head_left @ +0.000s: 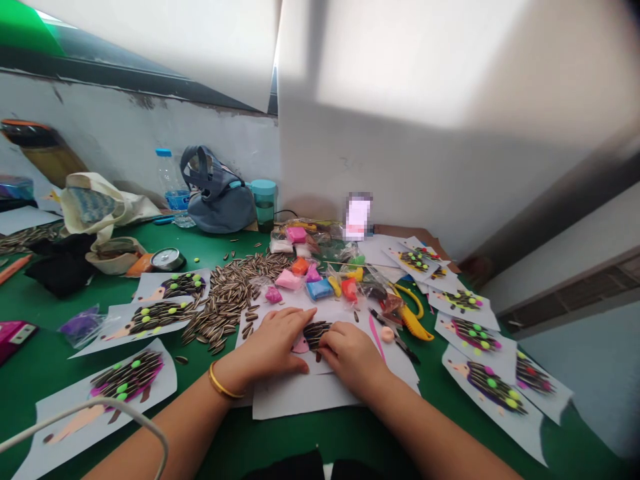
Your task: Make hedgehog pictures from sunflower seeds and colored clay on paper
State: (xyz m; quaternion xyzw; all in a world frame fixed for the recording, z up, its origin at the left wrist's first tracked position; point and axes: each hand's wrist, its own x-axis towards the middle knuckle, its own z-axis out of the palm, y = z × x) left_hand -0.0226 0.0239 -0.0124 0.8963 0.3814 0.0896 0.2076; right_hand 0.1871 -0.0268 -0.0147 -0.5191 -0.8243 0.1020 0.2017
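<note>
My left hand [280,343] lies on the white paper [285,400], fingers and thumb spread around the pink face [301,345] of a small hedgehog figure. Dark striped sunflower seeds [316,333] cover the figure's back. At its right side my right hand [350,353] has its fingers bent and pressed together; whatever they hold is hidden. Left of the paper spreads a large heap of seeds [227,293]. Packets of coloured clay, one of them blue [319,289], sit behind my hands. A pink strip [377,337] and a peach ball [387,334] lie on the right.
Hedgehog pictures lie at the left [125,380] and right [495,393]. Yellow-handled scissors [415,323] rest right of the packets. Behind stand a grey bag [220,207], a teal-lidded cup [264,203] and a lit phone [357,218]. A pale cable [145,420] crosses the lower left.
</note>
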